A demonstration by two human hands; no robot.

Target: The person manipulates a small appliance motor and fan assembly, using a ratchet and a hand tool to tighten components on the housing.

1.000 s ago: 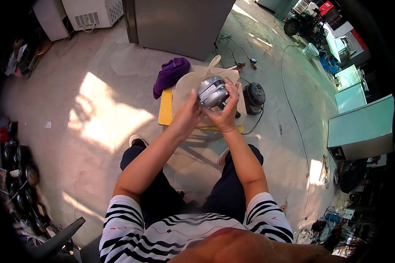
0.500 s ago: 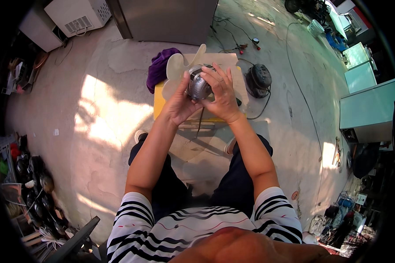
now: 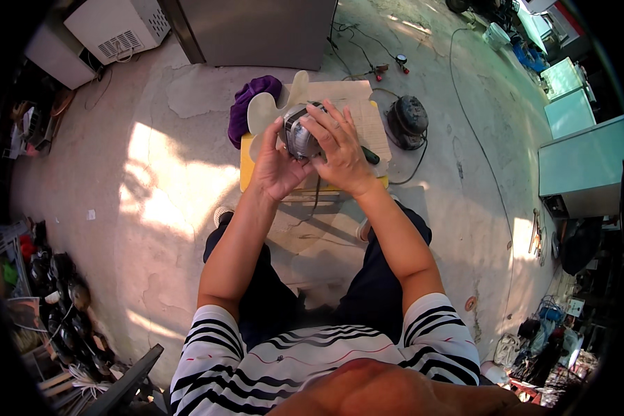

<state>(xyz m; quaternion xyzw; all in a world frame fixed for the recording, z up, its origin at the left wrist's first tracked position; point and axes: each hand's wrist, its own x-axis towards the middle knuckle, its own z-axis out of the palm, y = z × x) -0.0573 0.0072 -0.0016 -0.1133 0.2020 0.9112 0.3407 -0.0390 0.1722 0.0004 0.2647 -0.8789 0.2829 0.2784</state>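
Above a low yellow table point(image 3: 247, 170), both my hands are around a silver, rounded electric motor point(image 3: 299, 143). A pale fan blade point(image 3: 262, 112) sits at its far left side. My left hand point(image 3: 279, 166) grips the motor's left and lower side, thumb pointing up. From the right, my right hand point(image 3: 343, 154) curls its fingers over the motor's top, with its thumb underneath. A dark cord point(image 3: 317, 194) hangs down below the motor. Close to my right hand lies a tool with a dark green handle point(image 3: 371, 155), its other end hidden.
Cardboard point(image 3: 367, 114) covers the tabletop, and a bunched purple cloth point(image 3: 245, 114) hangs at its left corner. Right of the table, a black compressor point(image 3: 408, 121) stands on the floor with its cord. Gauge hoses point(image 3: 380, 69) lie beyond. A grey appliance point(image 3: 256, 31) stands at the far side.
The motor and fan blade have shifted a little left and turned between my hands. My right hand has moved left with them, uncovering more of the green handle.
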